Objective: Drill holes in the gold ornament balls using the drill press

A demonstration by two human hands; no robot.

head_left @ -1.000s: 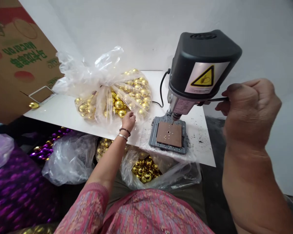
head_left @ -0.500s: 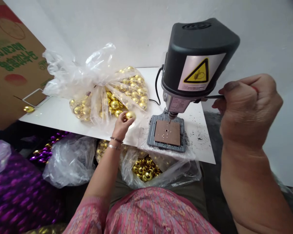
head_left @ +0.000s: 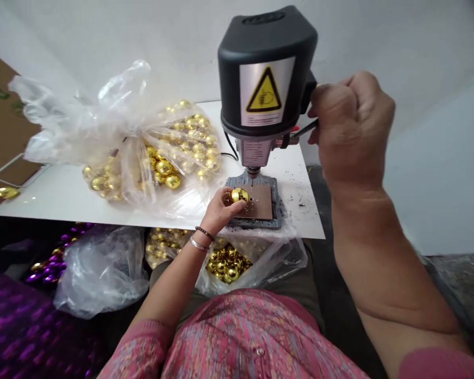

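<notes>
Between the thumb and fingers of my left hand [head_left: 220, 210] is a shiny gold mirrored ball [head_left: 239, 195]. It is over the left part of a brown square plate [head_left: 260, 206], which lies on the grey base [head_left: 275, 221] of a small bench drill press [head_left: 266, 79]. The drill's chuck [head_left: 253, 171] points down just above and right of the ball. My right hand [head_left: 353, 123] is closed around the lever [head_left: 308, 128] on the drill's right side. Dark shavings [head_left: 286, 213] are scattered around the base.
A clear plastic bag [head_left: 134, 137] of gold balls fills the table's left side. One loose gold ball [head_left: 8, 192] lies by a cardboard box [head_left: 0, 126]. In my lap is an open bag with gold balls [head_left: 229, 266]; purple balls [head_left: 49, 260] are below left.
My left hand has carried the gold ball rightward from beside the bag to the plate under the drill. My right hand stays on the lever. The view has shifted rightward.
</notes>
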